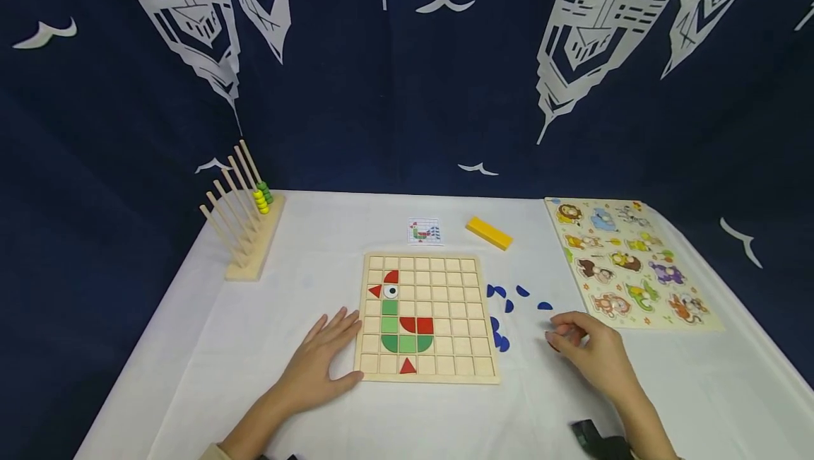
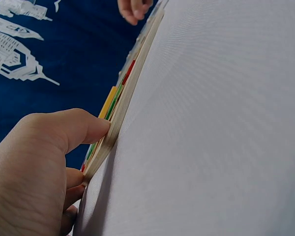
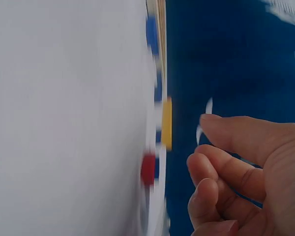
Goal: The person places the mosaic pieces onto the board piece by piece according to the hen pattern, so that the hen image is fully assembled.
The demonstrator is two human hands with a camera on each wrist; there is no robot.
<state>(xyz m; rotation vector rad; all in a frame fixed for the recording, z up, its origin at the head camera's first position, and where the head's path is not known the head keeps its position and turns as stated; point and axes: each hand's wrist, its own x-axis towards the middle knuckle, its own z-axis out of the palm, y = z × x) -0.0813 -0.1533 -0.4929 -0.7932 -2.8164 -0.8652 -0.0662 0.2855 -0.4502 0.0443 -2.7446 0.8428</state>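
Note:
A wooden grid board lies flat at the middle of the table, bearing red and green shapes and a round eye tile in a bird pattern. My left hand rests at the board's left edge, fingers spread, the thumb touching its side. Right of the board, my right hand hovers with loosely bent fingers, thumb and index apart in the right wrist view. A red piece lies on the table just below those fingertips, mostly hidden in the head view. Several blue half-round pieces lie between board and right hand.
Behind the board are a small picture card and a yellow block. A wooden peg stand with yellow and green beads is at left. An animal puzzle board lies at right. A dark patterned curtain hangs behind.

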